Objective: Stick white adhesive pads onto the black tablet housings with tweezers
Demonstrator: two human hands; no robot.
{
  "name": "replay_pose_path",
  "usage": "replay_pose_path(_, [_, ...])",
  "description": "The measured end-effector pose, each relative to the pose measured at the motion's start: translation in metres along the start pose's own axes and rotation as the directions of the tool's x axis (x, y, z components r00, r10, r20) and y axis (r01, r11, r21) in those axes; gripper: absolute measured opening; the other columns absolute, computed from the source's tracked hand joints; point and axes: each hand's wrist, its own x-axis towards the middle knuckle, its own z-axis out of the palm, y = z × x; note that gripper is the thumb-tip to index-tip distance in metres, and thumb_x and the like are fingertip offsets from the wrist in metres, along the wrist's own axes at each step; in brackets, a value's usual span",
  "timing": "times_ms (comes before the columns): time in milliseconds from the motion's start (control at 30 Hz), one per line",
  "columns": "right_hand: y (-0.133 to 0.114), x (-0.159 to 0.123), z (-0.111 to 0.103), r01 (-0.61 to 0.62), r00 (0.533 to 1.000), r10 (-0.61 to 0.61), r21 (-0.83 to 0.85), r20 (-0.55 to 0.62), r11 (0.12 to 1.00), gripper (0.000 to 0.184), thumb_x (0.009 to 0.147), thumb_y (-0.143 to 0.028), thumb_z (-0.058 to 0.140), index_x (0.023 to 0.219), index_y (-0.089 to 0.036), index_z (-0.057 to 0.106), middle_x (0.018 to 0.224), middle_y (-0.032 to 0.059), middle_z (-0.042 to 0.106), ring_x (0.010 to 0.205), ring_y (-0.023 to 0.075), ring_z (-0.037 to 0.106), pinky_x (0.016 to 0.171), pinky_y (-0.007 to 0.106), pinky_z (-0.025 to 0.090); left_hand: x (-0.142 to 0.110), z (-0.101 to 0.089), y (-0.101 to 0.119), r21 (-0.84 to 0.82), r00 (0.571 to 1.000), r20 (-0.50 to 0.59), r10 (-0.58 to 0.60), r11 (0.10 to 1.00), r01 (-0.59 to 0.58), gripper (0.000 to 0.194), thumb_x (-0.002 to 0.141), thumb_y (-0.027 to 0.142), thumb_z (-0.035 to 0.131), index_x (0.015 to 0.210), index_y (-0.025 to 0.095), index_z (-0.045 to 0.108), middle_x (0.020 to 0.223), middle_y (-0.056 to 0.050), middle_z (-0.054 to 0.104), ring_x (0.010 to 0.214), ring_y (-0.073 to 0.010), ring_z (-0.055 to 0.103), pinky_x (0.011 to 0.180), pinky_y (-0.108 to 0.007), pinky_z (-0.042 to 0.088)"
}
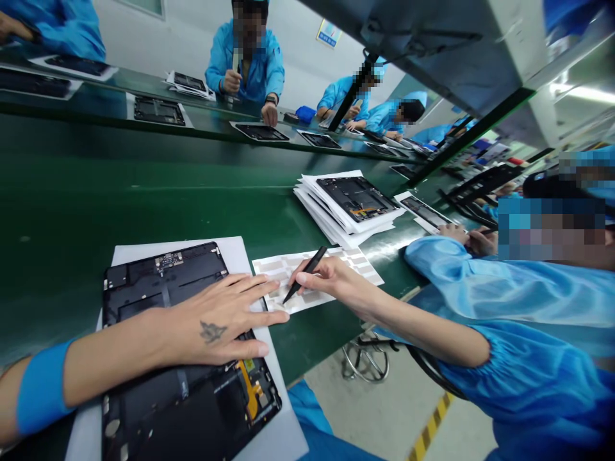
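- Pinching black tweezers (307,274) between the right hand's (327,276) fingers, tip down on the label sheet (355,259), just past the left fingertips
- Resting the left hand (216,317) released, fingers spread, on a tablet panel (163,288)

Not much to show off here, but this is my work gear. My left hand (206,320) has a small dark tattoo (213,331) on the back, kind of a spiky winged shape, though the camera doesn't pick up the detail well enough for me to say exactly what it is. Further up that forearm there's a wide bright blue band (43,390), smooth and snug. My right hand (336,285) has no markings that I can see. Its blue sleeve (509,378) is thin, slightly shiny stuff, gathered into puckers at an elastic edge, and the same blue smock (307,426) shows down at my front.
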Motion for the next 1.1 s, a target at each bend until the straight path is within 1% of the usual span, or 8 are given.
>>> replay_pose_path(167, [-0.02,-0.004,-0.001,0.152,0.952,-0.127,0.071,-0.279,0.986,0.043,0.074,-0.062,0.073,0.081,-0.02,0.075,0.074,0.0043,0.068,0.07,0.018,0.06,0.069,0.031,0.048,0.001,0.003,0.004,0.08,1.0,0.026,-0.011,0.997,0.009,0.052,0.099,0.053,0.049,0.145,0.031,0.046,0.156,-0.015,0.035,0.144,-0.0363,0.032,0.114,-0.054,0.029])
replay_pose_path(300, [-0.043,0.001,-0.001,0.293,0.885,-0.227,0.107,-0.407,0.95,0.041,0.067,-0.062,0.079,0.08,-0.024,0.072,0.074,0.0027,0.064,0.067,0.0182,0.058,0.065,0.032,0.048,-0.017,-0.023,-0.001,0.275,0.989,-0.101,-0.106,0.953,0.13,0.053,0.1,0.054,0.045,0.145,0.028,0.044,0.155,-0.013,0.035,0.142,-0.0352,0.032,0.113,-0.05,0.03])
replay_pose_path(400, [-0.052,0.013,0.006,0.328,0.886,-0.265,0.11,-0.38,0.938,0.04,0.064,-0.062,0.082,0.078,-0.025,0.073,0.073,0.0023,0.064,0.066,0.0177,0.057,0.063,0.031,0.047,-0.051,-0.049,-0.011,0.406,0.877,-0.18,-0.446,0.778,0.479,0.038,0.105,0.038,0.038,0.127,0.015,0.057,0.123,-0.015,0.06,0.113,-0.0304,0.057,0.094,-0.044,0.044])
replay_pose_path(467, [-0.056,0.027,0.017,0.341,0.902,-0.287,0.125,-0.323,0.932,0.04,0.064,-0.06,0.082,0.077,-0.023,0.074,0.072,0.0025,0.066,0.066,0.0175,0.057,0.064,0.031,0.047,-0.074,-0.058,-0.017,0.459,0.781,-0.157,-0.605,0.655,0.6,0.031,0.104,0.026,0.036,0.116,0.013,0.061,0.105,-0.012,0.063,0.092,-0.0256,0.059,0.082,-0.039,0.046])
replay_pose_path(500, [-0.058,0.035,0.026,0.345,0.911,-0.296,0.137,-0.287,0.928,0.04,0.064,-0.059,0.082,0.076,-0.022,0.074,0.073,0.0029,0.067,0.067,0.0175,0.058,0.065,0.031,0.048,-0.084,-0.058,-0.019,0.471,0.761,-0.137,-0.634,0.634,0.613,0.029,0.103,0.021,0.035,0.114,0.013,0.061,0.102,-0.011,0.062,0.089,-0.0242,0.057,0.079,-0.037,0.046])
replay_pose_path(767, [-0.05,0.104,0.091,0.226,0.974,-0.214,0.238,-0.075,0.945,0.046,0.066,-0.061,0.078,0.072,-0.016,0.067,0.066,0.0006,0.06,0.067,0.015,0.055,0.073,0.032,0.047,-0.102,-0.029,-0.013,0.328,0.857,-0.186,-0.481,0.792,0.515,0.035,0.095,0.006,0.034,0.121,0.015,0.055,0.109,-0.01,0.058,0.097,-0.0229,0.054,0.082,-0.035,0.046])
replay_pose_path(900, [-0.032,0.107,0.091,0.154,0.988,-0.151,0.268,-0.034,0.951,0.046,0.074,-0.06,0.073,0.065,-0.017,0.059,0.064,-0.0009,0.054,0.066,0.0142,0.054,0.072,0.03,0.045,-0.101,-0.029,-0.017,0.3,0.898,-0.183,-0.4,0.847,0.439,0.046,0.087,0.003,0.041,0.128,0.02,0.053,0.109,-0.008,0.058,0.094,-0.0227,0.053,0.079,-0.034,0.045])
replay_pose_path(1100, [-0.024,0.101,0.083,0.11,0.994,-0.103,0.266,-0.04,0.958,0.043,0.075,-0.057,0.074,0.067,-0.017,0.061,0.065,-0.0005,0.055,0.068,0.0143,0.054,0.07,0.028,0.045,-0.099,-0.028,-0.021,0.362,0.903,-0.152,-0.402,0.827,0.429,0.041,0.086,0.002,0.044,0.122,0.017,0.057,0.105,-0.009,0.058,0.091,-0.0232,0.053,0.076,-0.033,0.045])
